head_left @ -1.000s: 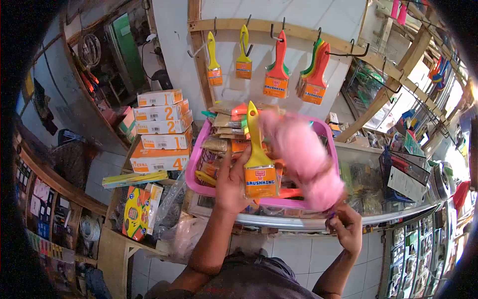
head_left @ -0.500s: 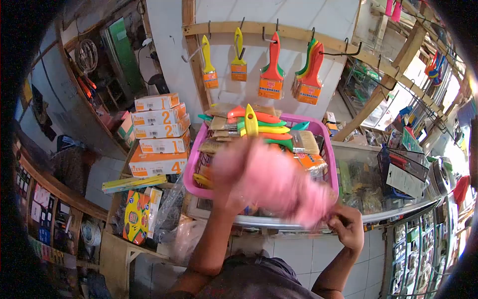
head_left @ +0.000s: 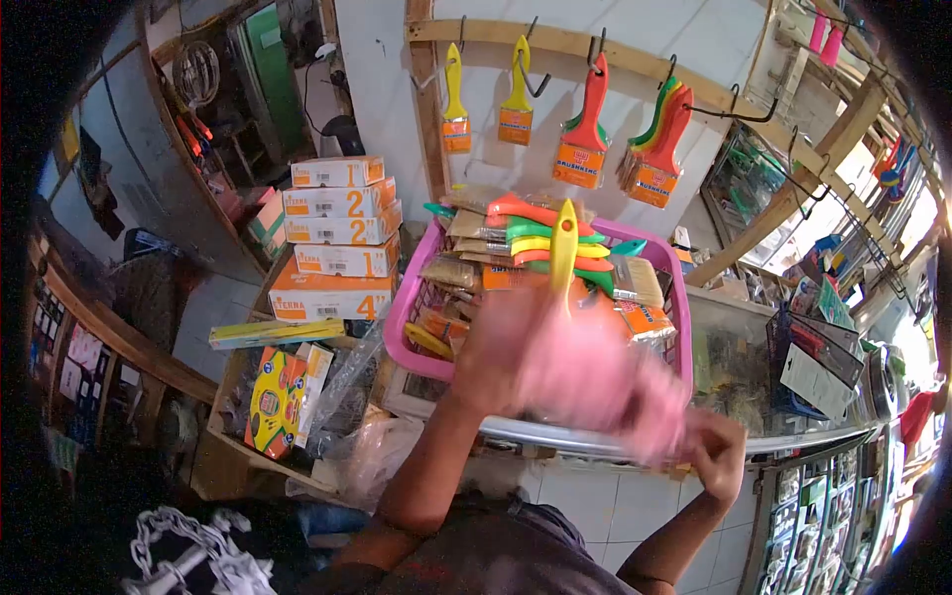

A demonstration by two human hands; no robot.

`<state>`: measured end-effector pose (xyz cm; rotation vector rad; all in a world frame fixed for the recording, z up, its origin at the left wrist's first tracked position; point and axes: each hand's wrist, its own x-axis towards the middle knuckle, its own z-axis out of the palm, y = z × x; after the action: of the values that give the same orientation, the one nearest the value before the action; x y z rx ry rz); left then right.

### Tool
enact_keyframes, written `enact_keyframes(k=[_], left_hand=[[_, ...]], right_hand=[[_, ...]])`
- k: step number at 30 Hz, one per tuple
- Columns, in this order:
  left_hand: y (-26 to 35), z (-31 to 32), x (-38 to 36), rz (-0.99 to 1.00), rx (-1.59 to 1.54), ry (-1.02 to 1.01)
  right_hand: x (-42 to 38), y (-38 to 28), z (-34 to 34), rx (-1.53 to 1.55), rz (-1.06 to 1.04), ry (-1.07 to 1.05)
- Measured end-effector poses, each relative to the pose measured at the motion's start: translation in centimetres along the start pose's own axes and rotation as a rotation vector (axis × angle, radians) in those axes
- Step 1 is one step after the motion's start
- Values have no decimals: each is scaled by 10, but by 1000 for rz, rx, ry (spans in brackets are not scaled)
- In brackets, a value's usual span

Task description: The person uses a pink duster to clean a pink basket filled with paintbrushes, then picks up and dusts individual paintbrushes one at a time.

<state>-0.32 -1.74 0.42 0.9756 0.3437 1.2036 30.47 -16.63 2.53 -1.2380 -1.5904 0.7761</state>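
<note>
A pink cloth (head_left: 590, 362), smeared by motion, stretches between my two hands above the front of a pink basket (head_left: 409, 347). My left hand (head_left: 491, 357) is closed at its left end, where a paintbrush with a yellow handle (head_left: 564, 248) stands up; the brush's lower part is hidden. My right hand (head_left: 716, 451) pinches the cloth's right end. Inside the basket lie several paintbrushes with red, green and yellow handles (head_left: 555, 230), some in orange wrappers.
Orange and white boxes (head_left: 332, 297) are stacked left of the basket. More brushes (head_left: 580, 129) hang on hooks from a wooden rail (head_left: 635, 52). A glass counter (head_left: 739, 357) extends right, with a dark wire holder (head_left: 813, 362). A white chain (head_left: 188, 545) shows at lower left.
The view has shifted, so the basket and boxes appear further right. Both hands still hold the cloth, and the chain has come into view at lower left.
</note>
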Motion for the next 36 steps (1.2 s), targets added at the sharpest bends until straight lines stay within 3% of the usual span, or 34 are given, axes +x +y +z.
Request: enact_keyframes(k=[2, 4, 5, 6, 8, 10, 11, 14, 15, 18, 19, 22, 23, 24, 25, 26, 27, 28, 30, 31, 32, 34, 35, 36], left_hand=[[4, 5, -1, -49, 46, 56], [24, 16, -2, -287, -365, -94], [13, 4, 3, -194, -380, -259], [2, -11, 8, -232, -379, -253], [-13, -33, 11, -318, -382, -238], [13, 8, -6, -242, -287, 87], [13, 6, -3, -225, -325, -40], [11, -7, 6, -162, -428, -424], [11, -7, 7, -142, -460, -550], [11, 4, -6, -254, -378, 70], [9, 1, -4, -258, -396, 62], [17, 10, 2, -155, -415, -274], [15, 9, 2, -154, -400, -267], [18, 10, 0, -196, -391, -234], [14, 4, -4, -215, -714, -90], [10, -1, -5, -240, -794, -90], [10, -1, -5, -266, -874, -88], [12, 0, -5, -292, -954, -84], [19, 13, -4, -191, -402, -162], [19, 15, 1, -158, -401, -213], [23, 24, -5, -186, -454, -160], [15, 23, -9, -89, -4, 84], [15, 25, -10, -82, 15, 73], [15, 27, -11, -75, 34, 63]], right_hand=[[3, -3, 9, -2, 153, 223], [1, 6, -7, -44, 42, -97], [6, -4, -10, -38, -2, -212], [8, -12, -9, -32, -42, -327], [4, -14, -2, -16, 94, -14], [5, -9, 3, 13, 286, 283], [1, 13, -7, -15, 86, 152], [13, -10, -12, -17, -95, -339], [10, -10, -11, 24, -41, -268], [9, -8, 3, 47, 259, 326], [5, -2, -4, 28, 247, 216], [14, -14, -13, -56, -84, -329], [13, -11, -12, -30, -99, -303], [10, -6, -5, 5, -7, -116], [8, -1, 4, 38, 84, 72], [4, 1, 6, 69, 173, 260], [2, -2, 2, 50, 221, 223], [2, -5, -2, 15, 114, 83], [7, -12, -12, -56, -100, -200], [5, -13, -13, -43, -94, -191], [1, -12, -10, -19, 20, -39], [-3, -9, 1, 29, 245, 261], [-2, -9, 8, 35, 185, 326], [-5, -10, 3, 13, 117, 173]])
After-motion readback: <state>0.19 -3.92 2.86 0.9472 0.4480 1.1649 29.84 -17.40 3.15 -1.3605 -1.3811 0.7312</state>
